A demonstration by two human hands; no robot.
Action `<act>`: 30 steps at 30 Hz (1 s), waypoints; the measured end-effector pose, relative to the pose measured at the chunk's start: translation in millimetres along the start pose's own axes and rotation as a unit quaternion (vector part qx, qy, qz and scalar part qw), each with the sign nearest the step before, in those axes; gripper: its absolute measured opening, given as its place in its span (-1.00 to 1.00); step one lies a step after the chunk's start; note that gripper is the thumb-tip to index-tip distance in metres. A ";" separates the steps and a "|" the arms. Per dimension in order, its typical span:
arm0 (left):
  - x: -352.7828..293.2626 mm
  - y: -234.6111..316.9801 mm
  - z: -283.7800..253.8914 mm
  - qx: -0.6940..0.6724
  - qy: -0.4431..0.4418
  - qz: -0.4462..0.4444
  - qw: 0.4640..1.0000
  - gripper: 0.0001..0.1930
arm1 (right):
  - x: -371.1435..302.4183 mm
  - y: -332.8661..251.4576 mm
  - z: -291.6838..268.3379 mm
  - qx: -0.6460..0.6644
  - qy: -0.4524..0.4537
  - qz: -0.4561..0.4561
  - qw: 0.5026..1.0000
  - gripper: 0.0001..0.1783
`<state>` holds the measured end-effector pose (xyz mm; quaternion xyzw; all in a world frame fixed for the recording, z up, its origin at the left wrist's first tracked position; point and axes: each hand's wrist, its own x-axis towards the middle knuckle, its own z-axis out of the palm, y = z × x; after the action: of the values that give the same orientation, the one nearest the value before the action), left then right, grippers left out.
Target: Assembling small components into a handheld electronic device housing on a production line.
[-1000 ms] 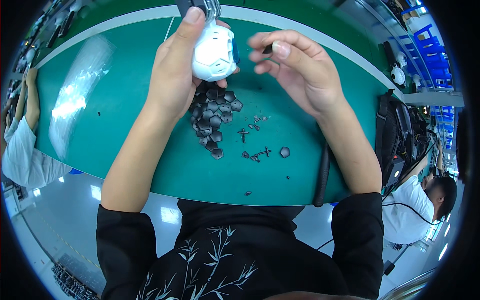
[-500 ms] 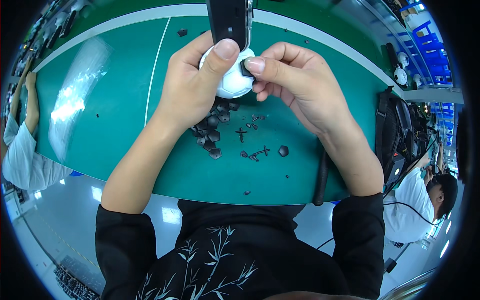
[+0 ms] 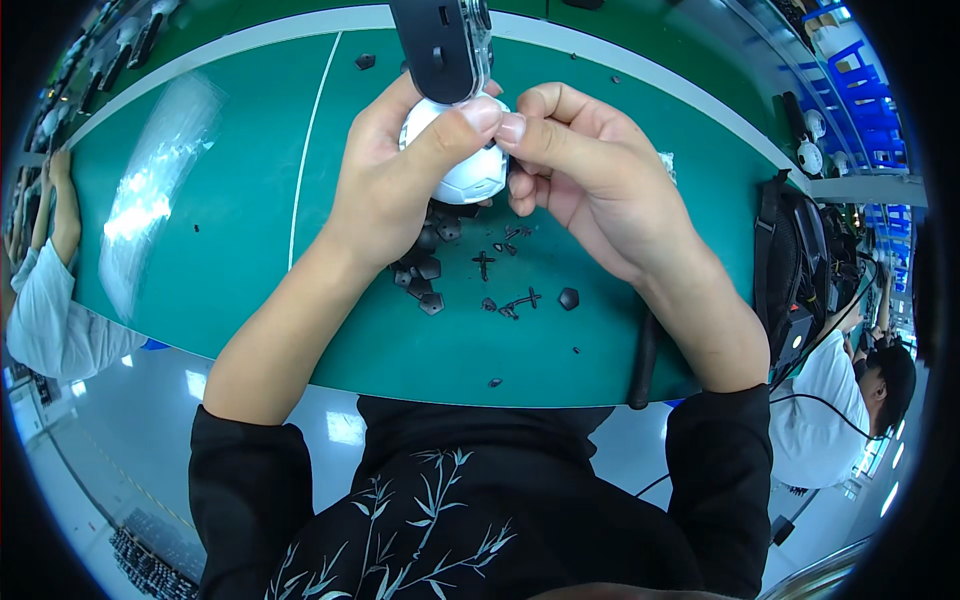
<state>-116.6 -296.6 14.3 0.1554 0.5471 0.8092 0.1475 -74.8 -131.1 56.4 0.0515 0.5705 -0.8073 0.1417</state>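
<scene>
My left hand is closed round a white ball with panel-like facets, held above the table. Its thumb presses on the ball's top. The fingers of my right hand pinch at the ball's right side, thumb tip against the left thumb. A small black piece is there, mostly hidden by the thumbs. A black case-like body with a clear edge rises at the ball's far side; I cannot tell whether they are joined. Under the ball lies a pile of black pentagonal pieces.
On the green table lie small black cross-shaped scraps, a single pentagon and a dark rod-like handle by my right forearm. Clear plastic film is at left, a black bag at right. People sit at both sides.
The black body and ball have tilted slightly and shifted a little. My left thumb has moved right to meet my right thumb, and the black piece is now more covered.
</scene>
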 end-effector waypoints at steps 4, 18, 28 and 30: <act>-0.2 1.4 -0.9 0.038 -0.012 -0.004 0.999 -0.63 | 0.3 2.2 -1.8 0.024 -0.015 -0.005 1.000 -0.89; 14.5 17.8 -21.3 -0.002 -0.031 0.006 0.999 -0.58 | 7.8 14.2 -17.4 -0.568 -0.066 -0.141 0.808 -0.86; 12.6 3.3 -18.4 0.051 -0.019 0.007 0.998 -0.53 | 4.1 26.6 -5.5 -0.557 -0.082 -0.137 0.815 -0.83; 12.9 3.3 -19.1 0.050 -0.022 0.008 0.998 -0.52 | 5.9 21.2 -8.2 -0.519 -0.086 -0.096 0.845 -0.81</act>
<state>-136.4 -308.6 11.8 0.1847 0.5824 0.7783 0.1446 -74.9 -131.0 32.9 -0.1538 0.8937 -0.4046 0.1177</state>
